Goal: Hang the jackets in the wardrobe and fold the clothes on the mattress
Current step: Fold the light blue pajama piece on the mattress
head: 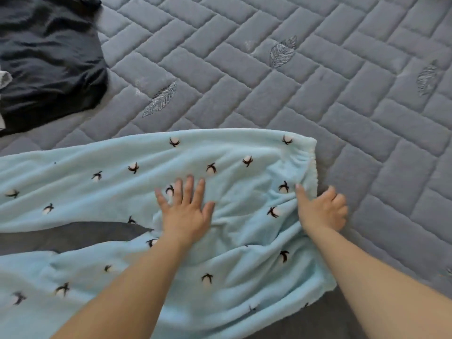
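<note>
Light blue fleece trousers (102, 196) with small dark-and-white cotton-flower prints lie spread across the grey quilted mattress (269, 77), waistband at the right, legs running off to the left. My left hand (186, 211) lies flat on the fabric near its middle, fingers straight and spread. My right hand (322, 209) is at the waistband's right edge, thumb stretched over the cloth and fingers curled at the edge, gripping the bunched fabric there.
A dark navy garment (49, 59) lies crumpled at the top left of the mattress, with a bit of pale grey cloth (4, 80) at the frame's left edge. Embroidered leaf motifs dot the quilted cover.
</note>
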A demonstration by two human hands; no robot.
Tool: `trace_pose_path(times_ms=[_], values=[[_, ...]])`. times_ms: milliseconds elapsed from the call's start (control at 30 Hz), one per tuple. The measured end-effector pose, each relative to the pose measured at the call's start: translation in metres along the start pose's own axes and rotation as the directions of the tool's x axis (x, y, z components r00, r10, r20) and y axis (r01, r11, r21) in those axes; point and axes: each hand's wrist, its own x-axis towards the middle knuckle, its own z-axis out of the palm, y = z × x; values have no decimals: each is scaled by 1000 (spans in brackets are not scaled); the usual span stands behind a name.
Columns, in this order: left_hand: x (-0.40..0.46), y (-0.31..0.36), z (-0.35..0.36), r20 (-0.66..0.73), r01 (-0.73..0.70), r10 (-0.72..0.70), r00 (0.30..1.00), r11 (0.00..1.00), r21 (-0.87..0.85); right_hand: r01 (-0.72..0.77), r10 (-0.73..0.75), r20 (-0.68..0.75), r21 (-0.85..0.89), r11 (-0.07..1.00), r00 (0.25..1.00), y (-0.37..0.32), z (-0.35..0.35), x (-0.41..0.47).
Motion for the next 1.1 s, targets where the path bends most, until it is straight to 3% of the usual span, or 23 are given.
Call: trace_pose_path(times_ms=[133,233,300,333,367,400,467,533,567,667,733,800,900,967,1100], values=[[-10,-10,12,69,37,-44,997,994,103,7,3,177,-55,998,984,67,6,-45],[-16,9,-2,2,-20,20,1000,996,93,39,-67,388,81,996,919,85,-3,-47],[-42,24,-9,-104,-229,226,969,973,-15,44,-101,407,146,988,908,92,-18,-38],[-61,30,-5,-134,-382,372,919,923,-56,53,-100,394,129,990,913,96,-26,-32],[-86,35,0,-93,-494,487,869,863,-100,52,-84,381,94,994,921,102,-33,-26],[-109,39,5,48,-529,539,841,837,-138,30,-53,375,69,997,925,107,-37,-23],[-151,44,20,357,-448,447,820,890,-85,-66,24,447,78,995,894,113,-39,-28],[-182,51,31,461,-367,308,832,929,41,-258,114,578,172,951,808,120,-33,-47],[-192,57,34,472,-337,258,843,937,90,-305,145,613,165,938,777,124,-30,-60],[-201,74,36,365,-276,208,907,950,145,-266,174,596,69,961,784,137,-26,-94],[-194,76,33,310,-247,199,930,961,124,-361,184,668,136,923,721,141,-28,-100],[-189,75,30,368,-232,178,913,967,107,-440,139,723,246,864,677,137,-38,-98],[-192,70,25,462,-183,80,883,966,183,-555,167,644,466,689,747,117,-57,-84],[-193,65,19,399,-94,-10,917,966,240,-622,219,618,567,540,755,99,-66,-76],[-153,34,-16,284,58,-77,956,996,74,-693,201,666,657,298,718,50,-76,-67]])
